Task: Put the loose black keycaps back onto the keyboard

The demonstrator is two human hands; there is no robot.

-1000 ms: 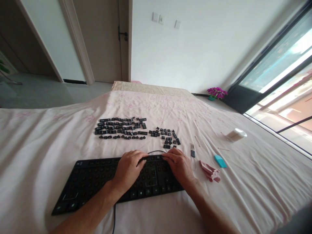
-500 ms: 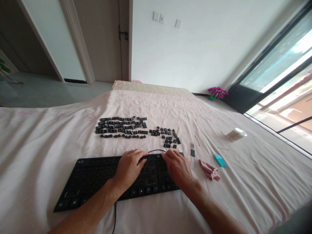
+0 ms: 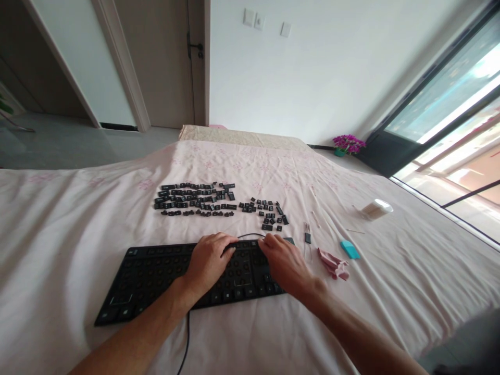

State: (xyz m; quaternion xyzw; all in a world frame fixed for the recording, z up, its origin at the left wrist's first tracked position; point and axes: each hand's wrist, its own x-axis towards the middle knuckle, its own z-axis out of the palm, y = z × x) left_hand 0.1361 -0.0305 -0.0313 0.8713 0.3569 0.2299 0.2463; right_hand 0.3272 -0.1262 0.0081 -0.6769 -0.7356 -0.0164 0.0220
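A black keyboard (image 3: 156, 265) lies on the pink cloth, many of its keycaps off, with a row of keys still along its near edge. My left hand (image 3: 211, 258) rests over its middle, fingers bent at the far edge and thumb on the upper part. Farther right, my right hand (image 3: 279, 258) grips the same far edge with curled fingers, hiding part of the number-pad side. Beyond the keyboard, loose black keycaps (image 3: 195, 198) lie in rows, and a smaller group of keycaps (image 3: 267, 213) sits to their right.
On the right are a black-handled wire keycap puller (image 3: 308, 238), a crumpled pink cloth (image 3: 333, 264), a teal piece (image 3: 350, 249) and a clear tub of cotton swabs (image 3: 378, 209). Loose swabs (image 3: 315, 220) lie nearby. A cable (image 3: 187, 338) runs from beneath the keyboard toward me.
The keyboard's near left corner has shifted slightly right and away from me. Both hands keep nearly the same hold on it. The whole view has moved a little.
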